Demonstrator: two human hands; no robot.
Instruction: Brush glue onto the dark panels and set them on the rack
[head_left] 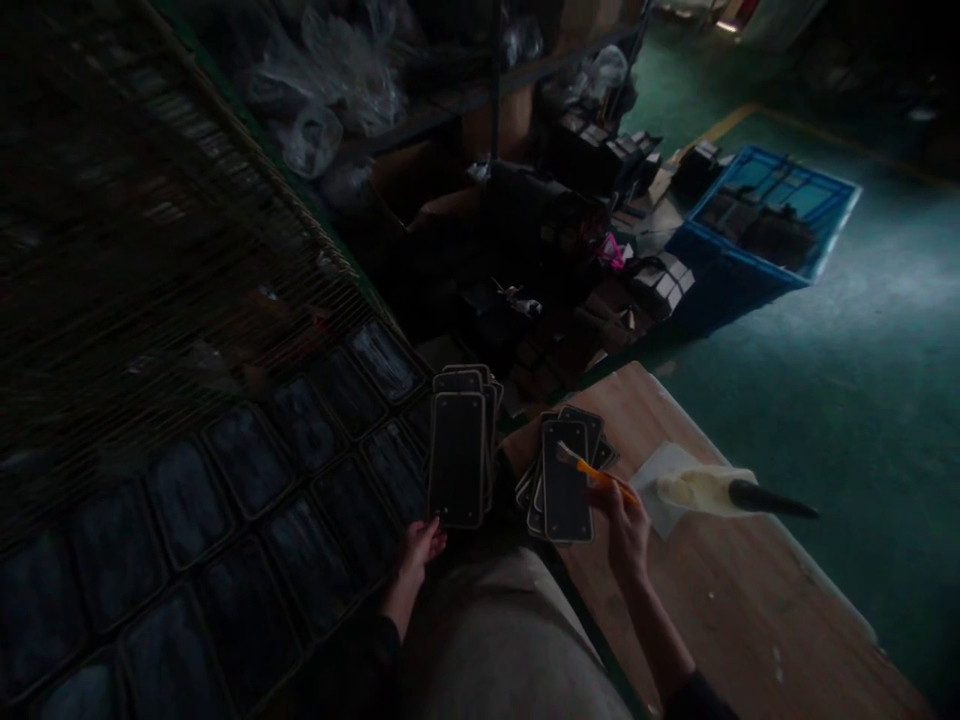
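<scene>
My right hand [624,520] is closed around the orange handle of a paintbrush [600,475]. The brush's pale bristles are over the top panel of a fanned pile of dark rectangular panels [568,500] with light edges, at the left side of a wooden table. My left hand [424,545] has its fingers loosely stretched out at the lower left corner of a taller stack of similar panels [457,460]. Whether its fingertips touch that stack is too dim to tell. Right of the brush, a pale bottle with a dark nozzle [705,490] lies on a white sheet [658,515].
Rows of dark panels with streaky surfaces [251,460] cover a wire rack [150,200] on my left. The wooden table [735,600] stretches to the right. Beyond are a blue crate [750,270], stacked dark pieces [607,150], and shelves with clear plastic bags [337,80]. The floor is green.
</scene>
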